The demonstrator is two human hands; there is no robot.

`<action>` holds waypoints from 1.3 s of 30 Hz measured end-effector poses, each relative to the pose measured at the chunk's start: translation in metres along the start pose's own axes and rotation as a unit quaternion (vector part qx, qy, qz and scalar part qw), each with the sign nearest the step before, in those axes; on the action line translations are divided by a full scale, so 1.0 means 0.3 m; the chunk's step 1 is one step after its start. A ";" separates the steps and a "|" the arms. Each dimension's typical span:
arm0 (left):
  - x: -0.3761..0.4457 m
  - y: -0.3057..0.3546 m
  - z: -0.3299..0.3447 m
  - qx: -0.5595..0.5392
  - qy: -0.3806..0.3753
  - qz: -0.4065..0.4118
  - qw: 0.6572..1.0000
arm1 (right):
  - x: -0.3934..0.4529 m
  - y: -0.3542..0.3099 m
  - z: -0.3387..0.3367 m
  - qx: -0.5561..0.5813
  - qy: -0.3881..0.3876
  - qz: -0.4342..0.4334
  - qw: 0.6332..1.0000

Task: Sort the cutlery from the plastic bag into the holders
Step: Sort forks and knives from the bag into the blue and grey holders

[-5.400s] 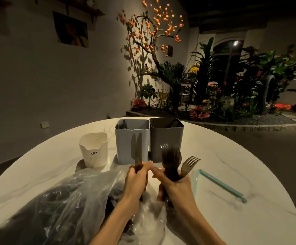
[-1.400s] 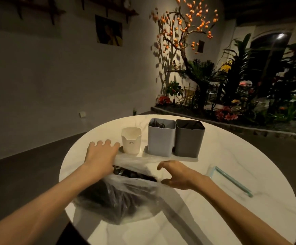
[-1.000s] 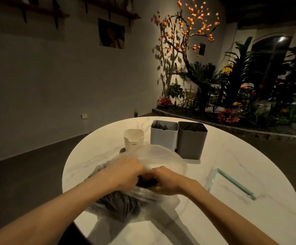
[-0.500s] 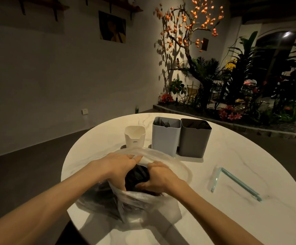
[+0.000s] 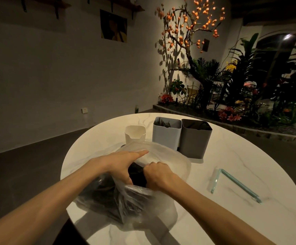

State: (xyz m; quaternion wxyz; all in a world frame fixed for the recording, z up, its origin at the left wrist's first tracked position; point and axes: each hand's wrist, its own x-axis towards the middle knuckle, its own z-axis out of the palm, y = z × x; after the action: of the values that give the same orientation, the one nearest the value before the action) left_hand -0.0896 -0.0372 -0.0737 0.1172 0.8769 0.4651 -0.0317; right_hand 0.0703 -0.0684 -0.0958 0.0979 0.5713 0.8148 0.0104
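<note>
Left hand [image 5: 120, 163] spreads the bag [image 5: 170, 156] mouth with straight fingers; right hand [image 5: 158, 175] curls around dark cutlery [image 5: 137, 175] inside it

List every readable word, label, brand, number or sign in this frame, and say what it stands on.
None can be read.
White holder: the plastic bag covers the lower part of its front; no print shows.
Light grey holder and dark grey holder: plain fronts.
Wall picture: an image, no lettering to be made out.
</note>
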 end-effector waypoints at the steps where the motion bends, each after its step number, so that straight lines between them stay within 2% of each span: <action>1: -0.001 0.006 -0.002 -0.002 0.004 0.005 1.000 | -0.014 0.008 -0.024 -0.022 -0.009 -0.014 1.000; 4: 0.000 0.036 -0.001 0.005 0.025 0.023 0.999 | -0.045 0.039 -0.097 -0.076 -0.071 -0.049 0.993; 7: 0.012 0.076 0.000 0.020 0.056 0.035 0.998 | -0.074 0.068 -0.160 -0.097 -0.094 -0.072 0.988; 11: 0.044 0.125 0.002 -0.059 0.084 0.029 0.994 | -0.144 0.102 -0.216 -0.152 -0.036 -0.099 0.983; 17: 0.146 0.238 0.016 -0.238 0.077 0.025 0.968 | -0.232 0.203 -0.294 -0.151 0.024 -0.104 0.983; 19: 0.180 0.300 0.021 -0.292 0.068 0.008 0.954 | -0.263 0.261 -0.324 -0.148 0.069 -0.096 0.982; 20: 0.194 0.325 0.024 -0.350 0.047 0.009 0.935 | -0.280 0.301 -0.334 -0.153 0.109 -0.085 0.979; 22: 0.210 0.364 0.032 -0.477 0.004 0.026 0.879 | -0.307 0.397 -0.341 -0.163 0.223 -0.053 0.960; 24: 0.232 0.399 0.049 -0.556 0.000 0.039 0.830 | -0.339 0.493 -0.324 -0.145 0.333 -0.009 0.931; 26: 0.271 0.447 0.068 -0.632 -0.002 0.059 0.773 | -0.364 0.555 -0.278 -0.027 0.439 0.017 0.898; 27: 0.288 0.470 0.077 -0.664 -0.008 0.066 0.745 | -0.367 0.566 -0.244 0.091 0.467 0.026 0.879; 28: 0.312 0.493 0.091 -0.688 -0.016 0.074 0.722 | -0.363 0.570 -0.201 0.237 0.458 0.037 0.856; 29: 0.335 0.509 0.106 -0.704 -0.025 0.084 0.705 | -0.351 0.563 -0.156 0.380 0.415 0.040 0.826; 30: 0.354 0.516 0.125 -0.713 -0.032 0.092 0.694 | -0.330 0.551 -0.104 0.492 0.353 0.033 0.795; 31: 0.369 0.519 0.144 -0.720 -0.037 0.098 0.686 | -0.307 0.537 -0.050 0.556 0.303 0.031 0.774; 33: 0.397 0.508 0.192 -0.747 -0.040 0.099 0.656 | -0.248 0.523 0.062 0.601 0.294 0.046 0.742; 36: 0.439 0.479 0.254 -0.802 -0.059 0.081 0.589 | -0.153 0.536 0.182 0.659 0.320 0.095 0.674; 37: 0.450 0.471 0.266 -0.805 -0.058 0.077 0.585 | -0.132 0.538 0.199 0.675 0.319 0.101 0.658; 39: 0.457 0.457 0.273 -0.792 -0.034 0.074 0.605 | -0.104 0.541 0.210 0.705 0.307 0.099 0.631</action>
State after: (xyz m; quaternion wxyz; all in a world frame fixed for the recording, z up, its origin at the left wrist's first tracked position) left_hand 0.1053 -0.0197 -0.1517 0.7836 0.4709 0.2381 0.3280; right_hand 0.2423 -0.0473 -0.1321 -0.5924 0.5073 0.4949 -0.3832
